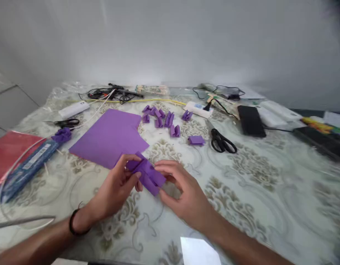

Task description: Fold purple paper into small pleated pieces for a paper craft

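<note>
My left hand (pixel 118 186) and my right hand (pixel 183 193) both pinch a small folded piece of purple paper (pixel 147 173) just above the table, fingers closed on its two ends. Behind it lies a large purple sheet (pixel 109 136) with a corner cut out. Several small folded purple pieces (pixel 164 119) are scattered further back, and one flat folded piece (pixel 196 140) lies to the right of them.
Black scissors (pixel 222 142) lie right of the folded pieces; a second pair (pixel 66 122) lies at the left. A red sheet (pixel 9 151) and a blue packet (pixel 28 163) sit far left. Cables (pixel 114 94), a power strip (pixel 199 109) and a black phone (pixel 249 120) line the back.
</note>
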`<state>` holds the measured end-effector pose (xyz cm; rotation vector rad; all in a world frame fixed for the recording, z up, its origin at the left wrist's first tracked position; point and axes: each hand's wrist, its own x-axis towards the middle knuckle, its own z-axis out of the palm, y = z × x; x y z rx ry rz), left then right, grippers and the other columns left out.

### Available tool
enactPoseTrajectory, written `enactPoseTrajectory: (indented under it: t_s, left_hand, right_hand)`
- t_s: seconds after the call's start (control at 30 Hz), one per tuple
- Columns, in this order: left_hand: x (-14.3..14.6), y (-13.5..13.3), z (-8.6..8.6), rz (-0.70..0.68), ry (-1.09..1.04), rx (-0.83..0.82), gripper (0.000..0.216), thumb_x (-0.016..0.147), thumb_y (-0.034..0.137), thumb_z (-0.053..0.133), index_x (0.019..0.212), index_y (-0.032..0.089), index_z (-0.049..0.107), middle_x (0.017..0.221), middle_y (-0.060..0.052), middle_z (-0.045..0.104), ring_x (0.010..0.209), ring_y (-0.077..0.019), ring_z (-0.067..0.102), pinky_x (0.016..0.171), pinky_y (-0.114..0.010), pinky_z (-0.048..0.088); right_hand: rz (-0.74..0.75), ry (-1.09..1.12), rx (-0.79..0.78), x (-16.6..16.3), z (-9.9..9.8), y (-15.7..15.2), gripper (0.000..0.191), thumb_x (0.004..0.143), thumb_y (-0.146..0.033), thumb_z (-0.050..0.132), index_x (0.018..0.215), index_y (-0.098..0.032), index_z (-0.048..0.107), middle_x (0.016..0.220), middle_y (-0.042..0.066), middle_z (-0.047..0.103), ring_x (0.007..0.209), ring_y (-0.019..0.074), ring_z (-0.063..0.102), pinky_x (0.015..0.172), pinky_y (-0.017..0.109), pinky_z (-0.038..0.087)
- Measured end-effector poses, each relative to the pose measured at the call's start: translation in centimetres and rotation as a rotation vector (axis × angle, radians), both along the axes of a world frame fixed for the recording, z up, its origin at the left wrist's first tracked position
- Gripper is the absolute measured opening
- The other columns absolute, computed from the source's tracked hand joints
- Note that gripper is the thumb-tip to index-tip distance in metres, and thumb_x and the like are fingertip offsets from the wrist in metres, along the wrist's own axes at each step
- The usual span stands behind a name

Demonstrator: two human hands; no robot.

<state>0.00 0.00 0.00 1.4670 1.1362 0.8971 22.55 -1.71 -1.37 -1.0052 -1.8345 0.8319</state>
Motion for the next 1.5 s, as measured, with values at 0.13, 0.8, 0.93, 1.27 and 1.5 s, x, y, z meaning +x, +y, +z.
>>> enactPoseTrajectory:
  t_s: [0.13, 0.8, 0.93, 1.27, 1.5]
  left_hand:
    - [0.0, -0.2, -0.1, -0.011, 0.009, 0.004, 0.026, 0.101, 0.027, 0.059, 0.124, 0.022, 0.048, 0.065, 0.005, 0.069, 0.062, -0.0150, 0.066, 0.062, -0.027, 0.050]
    - [-0.4, -0.5, -1.3, -0.101, 0.072, 0.111, 0.032, 0.104, 0.022, 0.056, 0.136, 0.025, 0.052, 0.080, 0.001, 0.072, 0.074, -0.0175, 0.073, 0.072, -0.031, 0.059]
    - [-0.6, -0.5, -0.7, -0.112, 0.143, 0.112, 0.021, 0.104, 0.030, 0.061, 0.124, 0.024, 0.061, 0.100, -0.004, 0.075, 0.084, -0.0186, 0.074, 0.075, -0.030, 0.059]
    - [-0.3, -0.2, 0.4, -0.093, 0.201, 0.168, 0.012, 0.104, 0.030, 0.063, 0.111, 0.025, 0.070, 0.098, 0.000, 0.074, 0.080, -0.0147, 0.067, 0.067, -0.024, 0.052]
    - [-0.4, -0.1, 0.0, -0.117, 0.261, 0.339, 0.012, 0.100, 0.019, 0.066, 0.102, 0.025, 0.077, 0.094, 0.000, 0.079, 0.083, -0.0175, 0.072, 0.078, -0.030, 0.056]
  right_hand:
    - [-0.016, 0.020, -0.042, -0.2, 0.4, 0.1, 0.028, 0.097, -0.017, 0.068, 0.122, -0.029, 0.068, 0.128, 0.006, 0.069, 0.119, 0.0211, 0.070, 0.094, 0.034, 0.064]
    - [-0.072, 0.042, -0.188, -0.1, 0.2, 0.2, 0.009, 0.102, -0.022, 0.061, 0.095, -0.026, 0.064, 0.118, 0.005, 0.075, 0.103, 0.0210, 0.076, 0.080, 0.033, 0.064]
    - [-0.037, 0.061, -0.227, -0.1, 0.1, 0.1, 0.009, 0.103, -0.024, 0.060, 0.095, -0.026, 0.061, 0.118, 0.005, 0.077, 0.102, 0.0208, 0.076, 0.077, 0.032, 0.063]
    - [-0.007, 0.076, -0.222, -0.2, 0.3, -0.1, 0.009, 0.102, -0.022, 0.060, 0.094, -0.025, 0.061, 0.109, 0.004, 0.079, 0.100, 0.0193, 0.077, 0.086, 0.034, 0.063]
    - [-0.008, 0.085, -0.186, -0.3, 0.5, -0.2, 0.009, 0.101, -0.022, 0.060, 0.093, -0.025, 0.060, 0.107, 0.004, 0.079, 0.095, 0.0180, 0.078, 0.084, 0.032, 0.063]
